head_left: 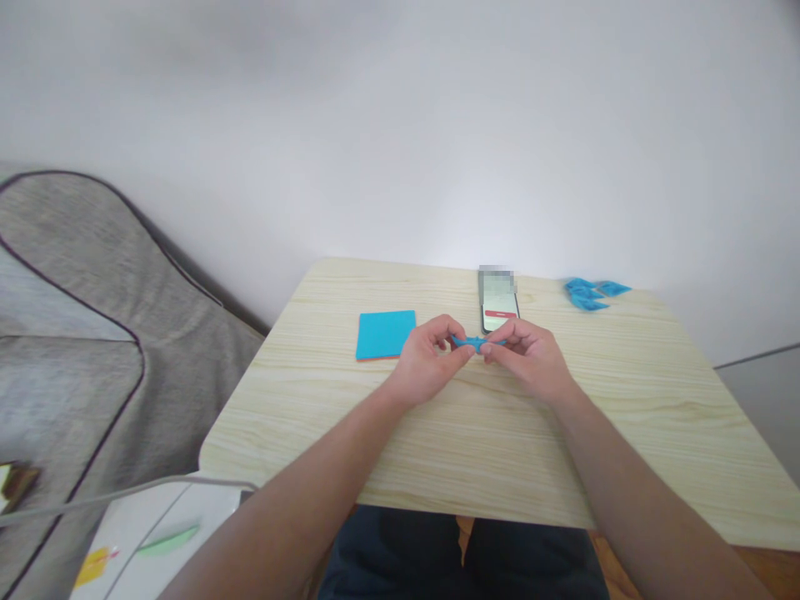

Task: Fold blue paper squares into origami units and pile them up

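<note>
Grey sofa (pixel 181 367) at left, cut off by the frame. Blue paper stack (pixel 382 333) lies on the surface (pixel 481 458), near right corner hidden behind the left hand (pixel 428 360). Both hands pinch a small folded blue piece (pixel 477 342) between them, ends covered by fingers. Beyond it, phone (pixel 498 304), upper screen pixelated; right hand (pixel 531 354) just nearer. Far right, blue folded pieces (pixel 582 294) cluster, exact count unclear.
</note>
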`<state>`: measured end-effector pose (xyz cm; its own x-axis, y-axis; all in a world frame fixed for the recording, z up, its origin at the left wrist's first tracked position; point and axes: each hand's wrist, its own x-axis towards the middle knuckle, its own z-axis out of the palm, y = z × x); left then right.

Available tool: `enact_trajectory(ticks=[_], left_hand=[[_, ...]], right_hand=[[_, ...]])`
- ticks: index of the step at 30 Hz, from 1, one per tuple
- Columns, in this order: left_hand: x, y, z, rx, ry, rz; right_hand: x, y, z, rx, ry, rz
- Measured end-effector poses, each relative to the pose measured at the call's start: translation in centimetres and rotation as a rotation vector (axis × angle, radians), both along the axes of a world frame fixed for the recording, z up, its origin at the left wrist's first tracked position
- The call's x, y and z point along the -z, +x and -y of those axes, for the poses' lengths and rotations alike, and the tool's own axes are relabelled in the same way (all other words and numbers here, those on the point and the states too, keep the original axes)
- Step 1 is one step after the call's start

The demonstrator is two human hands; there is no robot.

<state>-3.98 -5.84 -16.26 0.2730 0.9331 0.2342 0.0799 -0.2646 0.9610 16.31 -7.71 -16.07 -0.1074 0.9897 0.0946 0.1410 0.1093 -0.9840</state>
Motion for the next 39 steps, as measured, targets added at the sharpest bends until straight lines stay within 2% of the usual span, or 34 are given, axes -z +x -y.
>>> enact_trajectory(ticks=[7,12,17,23,29,39], left_hand=[[0.0,0.15,0.05,0.004,-0.015,0.045],[-0.08,0.21,0.19,0.014,-0.091,0.097],[0.1,0.29,0.18,0.061,-0.167,0.203],[0.21,0.45,0.12,0.067,-0.21,0.258],[-0.05,0.39,0.11,0.14,-0.295,0.312],[-0.27,0.11,0.35,0.075,-0.119,0.173]], right_hand=[[-0.04,-0.06,-0.01,0.024,-0.006,0.017],[-0.23,-0.1,-0.02,0.012,-0.024,0.013],[-0.34,-0.04,-0.02,-0.008,-0.029,-0.036],[-0.25,0.11,-0.16,-0.06,-0.052,-0.108],[-0.16,0.24,-0.14,-0.063,-0.08,-0.165],[-0.43,0.75,-0.51,-0.127,-0.161,-0.083]])
